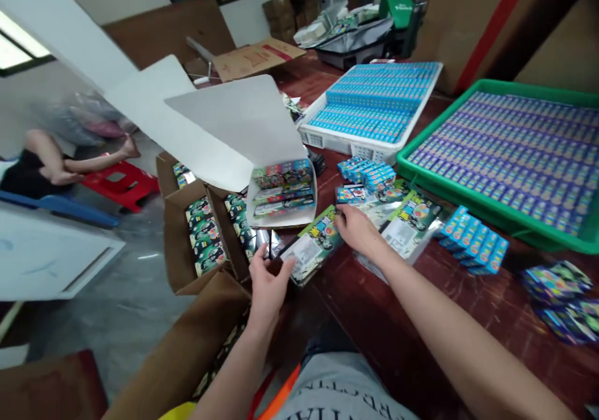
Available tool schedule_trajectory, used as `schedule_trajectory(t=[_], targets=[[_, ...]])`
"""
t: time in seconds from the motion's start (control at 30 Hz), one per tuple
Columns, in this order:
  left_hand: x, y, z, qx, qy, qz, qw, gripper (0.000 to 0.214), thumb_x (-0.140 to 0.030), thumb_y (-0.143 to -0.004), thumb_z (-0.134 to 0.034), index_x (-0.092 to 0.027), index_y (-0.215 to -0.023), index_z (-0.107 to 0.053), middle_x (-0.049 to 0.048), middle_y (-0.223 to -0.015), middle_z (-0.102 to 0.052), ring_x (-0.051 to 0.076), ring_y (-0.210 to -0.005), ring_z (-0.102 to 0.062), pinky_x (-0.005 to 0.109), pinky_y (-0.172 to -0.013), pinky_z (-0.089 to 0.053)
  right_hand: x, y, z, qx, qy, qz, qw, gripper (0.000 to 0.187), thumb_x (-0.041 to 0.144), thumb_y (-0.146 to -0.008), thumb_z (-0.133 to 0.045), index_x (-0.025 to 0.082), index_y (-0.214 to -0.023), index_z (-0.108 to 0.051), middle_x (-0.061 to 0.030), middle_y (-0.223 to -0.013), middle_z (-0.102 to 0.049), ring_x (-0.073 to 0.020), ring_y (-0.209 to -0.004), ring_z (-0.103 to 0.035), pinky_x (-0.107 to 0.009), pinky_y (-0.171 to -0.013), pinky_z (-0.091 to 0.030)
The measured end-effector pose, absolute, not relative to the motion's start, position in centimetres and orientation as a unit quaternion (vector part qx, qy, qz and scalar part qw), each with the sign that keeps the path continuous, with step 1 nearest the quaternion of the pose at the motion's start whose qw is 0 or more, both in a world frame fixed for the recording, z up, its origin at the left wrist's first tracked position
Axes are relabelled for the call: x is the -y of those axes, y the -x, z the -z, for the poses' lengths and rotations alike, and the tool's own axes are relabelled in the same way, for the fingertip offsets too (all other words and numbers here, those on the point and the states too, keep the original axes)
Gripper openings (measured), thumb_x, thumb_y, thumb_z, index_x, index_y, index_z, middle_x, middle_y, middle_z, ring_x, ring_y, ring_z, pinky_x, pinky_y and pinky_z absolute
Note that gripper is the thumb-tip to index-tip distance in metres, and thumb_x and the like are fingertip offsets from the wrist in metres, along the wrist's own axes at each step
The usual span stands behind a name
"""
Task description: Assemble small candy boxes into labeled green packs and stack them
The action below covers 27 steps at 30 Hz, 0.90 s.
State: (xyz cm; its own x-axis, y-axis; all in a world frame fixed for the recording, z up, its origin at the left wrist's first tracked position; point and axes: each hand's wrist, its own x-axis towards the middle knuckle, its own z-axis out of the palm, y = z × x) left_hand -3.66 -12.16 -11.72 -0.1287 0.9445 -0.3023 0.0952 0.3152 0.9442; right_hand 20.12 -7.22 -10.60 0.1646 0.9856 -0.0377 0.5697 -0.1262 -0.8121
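Note:
A flat printed pack (312, 245) with a green cartoon front lies at the near edge of the dark red table (374, 320). My left hand (267, 283) grips its near end, thumb on top. My right hand (358, 229) lies on its far end, fingers curled over the pack. A pile of similar packs (407, 223) sits just to the right. Behind them stands an open white box (281, 201) with its lid raised and rows of colourful packs inside. Small blue boxes (367, 173) are heaped beyond my right hand.
A white crate (346, 142) of blue boxes and a green tray (496, 214) of purple boxes fill the table's far right. More blue boxes (475, 239) lie loose. Open cardboard cartons (201, 239) stand on the floor at left. A person sits by a red stool (121, 186).

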Motion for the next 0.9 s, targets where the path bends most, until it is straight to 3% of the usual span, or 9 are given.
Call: schedule_trajectory(t=[0.1,0.2,0.33,0.37,0.43,0.53,0.63,0.77,0.9], targets=[[12.3,2.9,12.4,-0.627,-0.294,-0.403,0.598,0.074,-0.031,-0.075,-0.088,-0.025,-0.135,-0.046,0.0094,-0.128,-0.064,0.018,-0.104,-0.069,0.025,-0.078,-0.058,8.0,-19.6,10.5,0.594,0.722,-0.229,0.272,0.045,0.028,-0.098,-0.042,0.009,-0.135,-0.059,-0.0291,-0.135,-0.06,-0.0437,-0.129,-0.05,-0.067,-0.106,-0.032],[12.0,3.4,11.6,-0.586,-0.23,-0.395,0.669,0.053,-0.022,-0.077,-0.085,-0.02,-0.122,-0.057,0.0075,-0.11,-0.074,0.017,-0.084,-0.073,0.026,-0.07,-0.06,9.6,-19.9,9.8,0.631,0.715,-0.213,0.215,0.049,0.035,-0.102,-0.037,0.009,-0.138,-0.057,-0.027,-0.126,-0.067,-0.0445,-0.125,-0.054,-0.067,-0.103,-0.036],[11.2,5.8,9.3,-0.58,-0.147,-0.33,0.73,0.038,-0.018,-0.079,-0.078,-0.011,-0.114,-0.067,0.0118,-0.101,-0.078,0.021,-0.086,-0.076,0.03,-0.077,-0.063,11.8,-19.5,9.0,0.789,0.572,-0.122,0.188,0.086,0.063,-0.089,-0.06,0.015,-0.156,-0.035,-0.0216,-0.159,-0.042,-0.0444,-0.148,-0.031,-0.068,-0.118,-0.019],[11.0,6.5,8.7,-0.569,-0.134,-0.308,0.75,0.038,-0.019,-0.079,-0.077,-0.009,-0.115,-0.068,0.0134,-0.104,-0.078,0.023,-0.091,-0.076,0.032,-0.081,-0.063,12.1,-19.3,8.9,0.832,0.517,-0.09,0.179,0.093,0.061,-0.084,-0.068,0.018,-0.158,-0.031,-0.0198,-0.162,-0.037,-0.0437,-0.15,-0.028,-0.069,-0.121,-0.013],[10.7,7.8,7.6,-0.549,-0.139,-0.272,0.778,0.042,-0.023,-0.079,-0.077,-0.01,-0.118,-0.068,0.0145,-0.11,-0.077,0.025,-0.099,-0.075,0.034,-0.087,-0.062,12.1,-18.8,8.7,0.885,0.438,-0.04,0.155,0.083,0.039,-0.085,-0.072,0.022,-0.156,-0.034,-0.0168,-0.157,-0.047,-0.0404,-0.145,-0.039,-0.068,-0.122,-0.011],[9.0,9.8,6.4,-0.536,-0.261,-0.189,0.78,0.047,-0.045,-0.086,-0.072,-0.011,-0.119,-0.069,0.0165,-0.109,-0.077,0.027,-0.094,-0.075,0.036,-0.079,-0.062,11.1,-18.8,8.0,0.905,0.405,-0.005,0.13,0.06,0.009,-0.087,-0.056,0.021,-0.145,-0.05,-0.0127,-0.138,-0.065,-0.0322,-0.125,-0.059,-0.057,-0.117,-0.034],[5.0,12.0,5.5,-0.579,-0.536,-0.173,0.589,0.062,-0.067,-0.091,-0.056,-0.014,-0.12,-0.07,0.0171,-0.107,-0.076,0.03,-0.091,-0.073,0.041,-0.077,-0.06,10.4,-19.6,6.5,0.893,0.426,-0.005,0.147,0.057,0.011,-0.081,-0.057,0.016,-0.138,-0.055,-0.0141,-0.133,-0.067,-0.032,-0.117,-0.061,-0.048,-0.1,-0.05],[-1.6,12.1,6.2,-0.507,-0.827,-0.199,0.14,0.07,-0.056,-0.085,-0.07,-0.02,-0.142,-0.054,0.0157,-0.148,-0.054,0.035,-0.135,-0.051,0.051,-0.114,-0.039,11.3,-19.5,5.5,0.894,0.432,-0.012,0.122,0.06,0.013,-0.079,-0.059,0.015,-0.138,-0.056,-0.0133,-0.129,-0.068,-0.0324,-0.114,-0.063,-0.048,-0.095,-0.053],[-6.9,9.4,8.0,-0.405,-0.909,-0.097,0.018,0.084,-0.051,-0.078,-0.078,-0.022,-0.149,-0.044,0.0153,-0.155,-0.046,0.038,-0.141,-0.043,0.053,-0.117,-0.033,11.9,-17.0,6.7,0.897,0.44,-0.034,0.019,0.062,0.005,-0.078,-0.057,0.015,-0.14,-0.058,-0.0134,-0.123,-0.071,-0.0336,-0.106,-0.067,-0.049,-0.088,-0.055]])
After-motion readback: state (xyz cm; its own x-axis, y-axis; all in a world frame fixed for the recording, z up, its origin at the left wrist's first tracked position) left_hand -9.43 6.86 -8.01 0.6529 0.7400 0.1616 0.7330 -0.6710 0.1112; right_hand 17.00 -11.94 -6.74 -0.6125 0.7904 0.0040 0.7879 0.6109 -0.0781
